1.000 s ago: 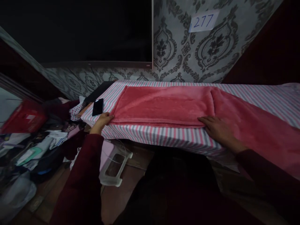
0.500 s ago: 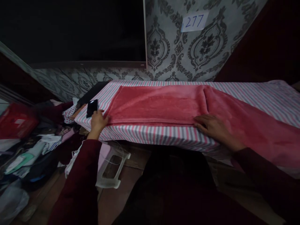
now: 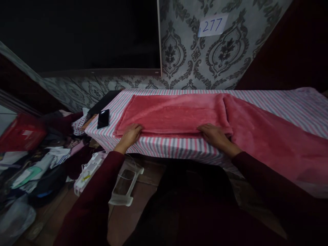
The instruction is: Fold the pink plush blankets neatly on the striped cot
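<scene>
A pink fleece blanket (image 3: 176, 112) lies partly folded on a table covered with a pink, grey and white striped cloth (image 3: 179, 147). My left hand (image 3: 130, 134) rests at the near edge of the folded part, left of centre, with its fingers curled onto the fabric. My right hand (image 3: 214, 134) sits on the same near edge further right, fingers pressing on the blanket where the folded part meets the loose part (image 3: 276, 140) spreading to the right. Both sleeves are dark red.
A black phone (image 3: 103, 119) lies on the table's left end. A red basket (image 3: 22, 133) and a heap of clothes (image 3: 38, 164) fill the floor at left. A clear plastic stool (image 3: 125, 182) stands below. The patterned wall carries a paper marked 277 (image 3: 212, 25).
Both hands slid inward along the blanket's near edge: my left hand moved right from the left corner near the phone, and my right hand moved left.
</scene>
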A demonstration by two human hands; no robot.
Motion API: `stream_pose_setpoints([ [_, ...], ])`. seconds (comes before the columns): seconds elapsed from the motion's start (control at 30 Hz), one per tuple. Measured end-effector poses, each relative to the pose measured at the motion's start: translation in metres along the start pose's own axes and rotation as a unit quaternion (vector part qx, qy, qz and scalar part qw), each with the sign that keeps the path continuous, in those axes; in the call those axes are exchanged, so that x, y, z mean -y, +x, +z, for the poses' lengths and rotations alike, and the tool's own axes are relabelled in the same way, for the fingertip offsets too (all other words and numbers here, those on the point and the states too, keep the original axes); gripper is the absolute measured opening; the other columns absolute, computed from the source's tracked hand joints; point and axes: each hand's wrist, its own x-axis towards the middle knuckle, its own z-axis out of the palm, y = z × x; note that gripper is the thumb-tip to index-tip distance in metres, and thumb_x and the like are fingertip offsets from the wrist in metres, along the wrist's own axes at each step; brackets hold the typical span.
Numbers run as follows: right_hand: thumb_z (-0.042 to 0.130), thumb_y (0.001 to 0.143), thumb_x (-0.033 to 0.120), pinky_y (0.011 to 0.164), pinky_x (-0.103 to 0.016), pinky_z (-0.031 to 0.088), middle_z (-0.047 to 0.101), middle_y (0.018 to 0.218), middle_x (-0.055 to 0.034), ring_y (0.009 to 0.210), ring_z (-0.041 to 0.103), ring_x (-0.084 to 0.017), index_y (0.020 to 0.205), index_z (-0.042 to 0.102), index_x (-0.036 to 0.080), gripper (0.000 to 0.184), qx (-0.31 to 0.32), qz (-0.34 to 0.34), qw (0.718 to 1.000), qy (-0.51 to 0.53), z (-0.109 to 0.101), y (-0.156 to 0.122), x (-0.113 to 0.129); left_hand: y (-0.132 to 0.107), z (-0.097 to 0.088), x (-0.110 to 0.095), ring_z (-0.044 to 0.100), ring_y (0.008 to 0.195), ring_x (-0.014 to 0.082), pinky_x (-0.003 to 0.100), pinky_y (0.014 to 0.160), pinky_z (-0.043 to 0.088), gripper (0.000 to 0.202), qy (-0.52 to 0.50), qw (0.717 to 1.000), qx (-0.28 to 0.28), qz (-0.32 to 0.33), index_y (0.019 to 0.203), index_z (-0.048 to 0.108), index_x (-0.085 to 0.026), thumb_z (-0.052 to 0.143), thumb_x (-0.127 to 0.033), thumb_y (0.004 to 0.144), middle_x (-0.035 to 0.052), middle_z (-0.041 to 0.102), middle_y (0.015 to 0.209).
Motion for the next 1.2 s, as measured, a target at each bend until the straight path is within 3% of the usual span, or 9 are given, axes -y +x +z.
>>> stream_pose_setpoints([
  [0.23,0.042,0.099,0.016,0.094,-0.047,0.058,0.076,0.12,-0.0129,0.109,0.068,-0.029,0.121,0.075,0.019,0.04,0.002,-0.03,1.0,-0.007,0.0,-0.019,0.002,-0.018,0.003,-0.009,0.063,0.108,0.0304,0.046,0.098,0.051,0.031,0.011,1.0,-0.012,0.017,0.114,0.073,-0.018,0.049,-0.017,0.095,0.0157,0.068,0.112],
  [0.4,0.042,0.105,0.03,0.103,-0.051,0.054,0.075,0.124,-0.0105,0.118,0.067,-0.03,0.123,0.075,0.023,0.039,0.004,-0.015,1.0,-0.012,-0.004,-0.01,0.007,-0.013,-0.006,-0.004,0.063,0.116,0.0289,0.044,0.106,0.05,0.034,-0.071,0.997,-0.027,-0.005,0.12,0.073,-0.02,0.056,-0.026,0.092,0.0125,0.069,0.121],
  [0.57,0.043,0.105,0.038,0.114,-0.06,0.043,0.055,0.156,-0.013,0.145,0.048,-0.035,0.15,0.057,0.025,0.049,-0.008,0.017,0.998,-0.055,0.008,0.011,0.012,-0.011,-0.01,0.011,0.044,0.147,0.0354,0.056,0.122,0.032,0.051,-0.012,0.989,-0.065,-0.133,0.142,0.062,-0.019,0.05,-0.038,0.097,0.0172,0.055,0.154],
  [0.63,0.044,0.105,0.043,0.114,-0.063,0.042,0.05,0.16,-0.0116,0.148,0.045,-0.036,0.154,0.052,0.029,0.052,0.009,0.035,0.997,-0.072,0.02,0.013,0.012,-0.014,-0.005,0.017,0.033,0.155,0.0383,0.062,0.123,0.026,0.058,0.032,0.979,-0.03,-0.199,0.149,0.056,-0.018,0.05,-0.044,0.097,0.0208,0.044,0.163],
  [0.73,0.043,0.104,0.048,0.113,-0.065,0.042,0.053,0.158,-0.0098,0.146,0.047,-0.036,0.152,0.053,0.033,0.051,0.031,0.057,0.995,-0.079,0.039,0.008,0.01,-0.016,0.001,0.027,0.032,0.156,0.0377,0.064,0.121,0.028,0.06,0.038,0.966,0.036,-0.253,0.151,0.053,-0.021,0.05,-0.048,0.098,0.0214,0.042,0.164],
  [0.87,0.042,0.104,0.05,0.114,-0.067,0.041,0.05,0.161,-0.0094,0.149,0.043,-0.037,0.153,0.053,0.033,0.053,0.036,0.066,0.995,-0.071,0.05,0.001,0.006,-0.003,-0.008,0.046,0.05,0.144,0.0335,0.051,0.116,0.041,0.046,-0.029,0.96,-0.01,-0.277,0.134,0.067,-0.022,0.052,-0.043,0.096,0.0176,0.057,0.152],
  [1.0,0.043,0.103,0.048,0.109,-0.064,0.049,0.059,0.152,-0.0097,0.14,0.055,-0.037,0.144,0.063,0.032,0.048,0.061,0.055,0.996,-0.042,0.04,0.013,-0.008,0.011,-0.024,0.07,0.069,0.115,0.0347,0.044,0.1,0.05,0.032,-0.094,0.92,-0.083,-0.372,0.108,0.075,-0.017,0.053,-0.033,0.091,0.0205,0.074,0.116],
  [1.1,0.04,0.105,0.041,0.107,-0.055,0.053,0.071,0.135,-0.013,0.124,0.068,-0.033,0.134,0.071,0.024,0.046,0.042,0.02,0.999,0.004,0.027,0.048,-0.022,0.015,-0.028,0.086,0.073,0.098,0.0363,0.042,0.084,0.053,0.023,-0.118,0.894,-0.094,-0.421,0.092,0.073,-0.018,0.057,-0.034,0.087,0.0184,0.075,0.093],
  [1.2,0.043,0.103,0.038,0.106,-0.049,0.054,0.072,0.133,-0.015,0.12,0.07,-0.033,0.134,0.071,0.019,0.045,0.03,0.022,0.998,0.041,0.02,0.106,-0.032,0.02,-0.026,0.096,0.072,0.088,0.0326,0.037,0.075,0.051,0.015,-0.16,0.873,-0.105,-0.449,0.082,0.068,-0.021,0.063,-0.035,0.083,0.0126,0.072,0.079],
])
